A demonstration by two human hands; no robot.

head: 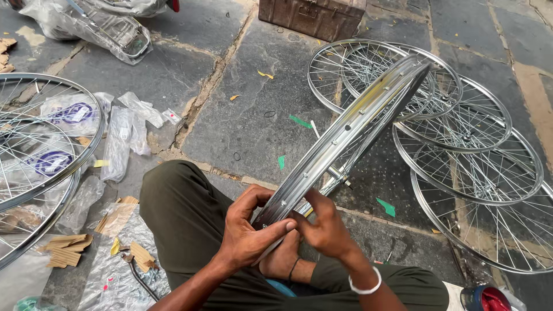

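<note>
A shiny metal bicycle wheel rim (351,124) with thin spokes stands on edge in front of me, tilted and running from my lap up to the right. My left hand (247,230) grips the rim's near end from the left, thumb on its outer face. My right hand (325,227) pinches the same near end from the right, fingers at a spoke hole. Both hands rest above my crossed legs in dark green trousers (184,213) and a bare foot.
Several spoked wheels (472,161) lie stacked flat on the stone floor to the right. More wheels (34,150) lie at the left over plastic wrappers (124,135) and cardboard scraps. A rusty metal box (311,17) stands at the top.
</note>
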